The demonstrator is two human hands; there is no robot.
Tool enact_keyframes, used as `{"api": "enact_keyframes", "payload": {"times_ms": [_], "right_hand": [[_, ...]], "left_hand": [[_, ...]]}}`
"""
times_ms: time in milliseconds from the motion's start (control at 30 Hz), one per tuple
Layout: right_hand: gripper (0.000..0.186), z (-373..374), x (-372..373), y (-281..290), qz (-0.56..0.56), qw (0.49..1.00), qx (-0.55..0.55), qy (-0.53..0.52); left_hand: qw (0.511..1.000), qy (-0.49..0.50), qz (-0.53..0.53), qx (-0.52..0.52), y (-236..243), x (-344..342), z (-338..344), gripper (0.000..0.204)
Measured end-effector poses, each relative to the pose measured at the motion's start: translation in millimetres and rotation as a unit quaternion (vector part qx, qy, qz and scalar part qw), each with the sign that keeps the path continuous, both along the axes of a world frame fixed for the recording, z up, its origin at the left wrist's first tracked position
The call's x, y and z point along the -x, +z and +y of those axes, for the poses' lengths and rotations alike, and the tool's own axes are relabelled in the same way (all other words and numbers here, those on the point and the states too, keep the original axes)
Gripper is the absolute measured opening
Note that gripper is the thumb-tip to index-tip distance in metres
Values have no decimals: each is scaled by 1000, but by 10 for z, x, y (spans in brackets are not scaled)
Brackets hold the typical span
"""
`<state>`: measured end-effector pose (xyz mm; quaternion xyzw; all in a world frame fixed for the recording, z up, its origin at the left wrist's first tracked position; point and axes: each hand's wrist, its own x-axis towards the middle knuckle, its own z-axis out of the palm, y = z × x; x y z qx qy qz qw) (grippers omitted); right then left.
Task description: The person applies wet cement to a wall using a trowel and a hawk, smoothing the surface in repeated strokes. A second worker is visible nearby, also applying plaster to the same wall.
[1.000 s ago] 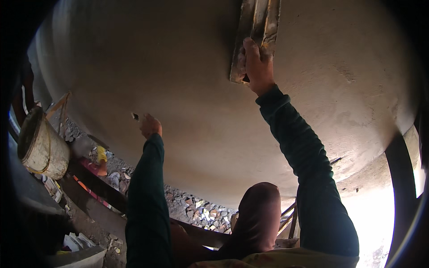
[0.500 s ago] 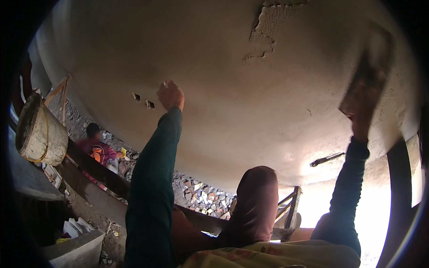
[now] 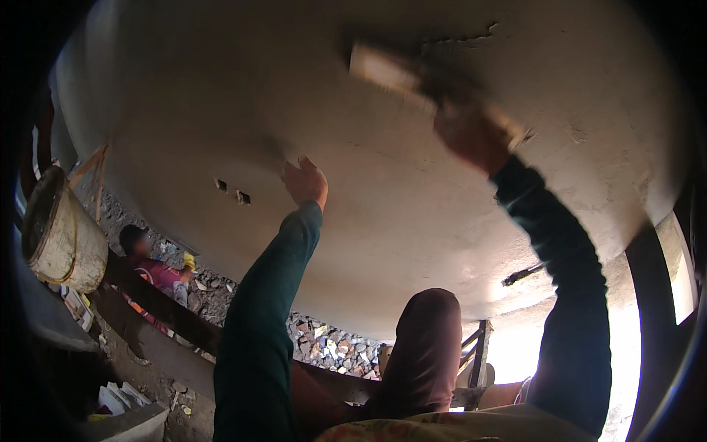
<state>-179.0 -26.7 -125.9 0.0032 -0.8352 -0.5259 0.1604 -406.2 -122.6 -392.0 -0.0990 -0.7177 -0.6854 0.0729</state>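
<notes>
My right hand (image 3: 471, 136) is wrapped round a long, flat plastering float (image 3: 387, 72), blurred by motion. Its blade lies against or very close to the grey plastered wall (image 3: 368, 199), beside a ragged ridge (image 3: 471, 37) in the plaster. My left hand (image 3: 305, 183) is raised near the wall to the right of two small square holes (image 3: 243, 197). Its fingers are curled in; what they hold, if anything, is hidden. Whether that hand touches the wall I cannot tell.
A plaster-stained bucket (image 3: 70, 236) stands at the left on dark planks (image 3: 158, 295). Below, another person (image 3: 155, 265) with a yellow-gloved hand is by the rubble (image 3: 335, 346). A dark slot (image 3: 521, 275) marks the lower wall. A dark post (image 3: 658, 295) rises at right.
My right hand has swept the float from the far right to the upper middle, over the rough patch, of which less shows now. My left hand has shifted slightly right and down.
</notes>
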Motion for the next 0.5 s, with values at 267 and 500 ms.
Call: {"api": "enact_keyframes", "payload": {"times_ms": [267,500], "right_hand": [[24,5,-276,2411,256,879,389,-107],[31,-426,-870,2633,409,740,534,8]], "left_hand": [[960,-11,104,258,-17,-88,111,51],[994,-12,26,102,-114,120,145,52]]}}
